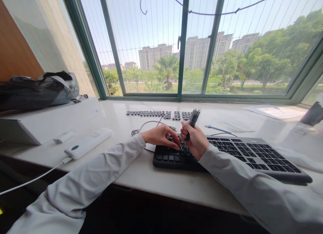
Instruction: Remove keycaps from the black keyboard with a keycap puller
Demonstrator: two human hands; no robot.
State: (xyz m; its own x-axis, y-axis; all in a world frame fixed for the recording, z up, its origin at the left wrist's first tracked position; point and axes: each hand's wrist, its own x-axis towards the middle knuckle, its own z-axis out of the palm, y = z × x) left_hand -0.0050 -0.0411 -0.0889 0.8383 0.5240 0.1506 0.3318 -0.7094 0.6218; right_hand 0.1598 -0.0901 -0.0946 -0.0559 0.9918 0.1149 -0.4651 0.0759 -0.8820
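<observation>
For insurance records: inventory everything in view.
Keyboard: 1, black, counter
Loose keys: many, black, rear
Tool: 1, black, right hand
Cables: some, black, behind keyboard
Stick: 1, blue, right
Papers: some, white, right
Device: 1, white, left
Cord: 1, white, left
Block: 1, white, left
Box: 1, white, left
Bag: 1, black, on box
Window: 1, green-framed, back
Counter: 1, white, front
Trees: several, green, outside
Left hand: 1, grey-sleeved, at keyboard
Right hand: 1, grey-sleeved, over keyboard
</observation>
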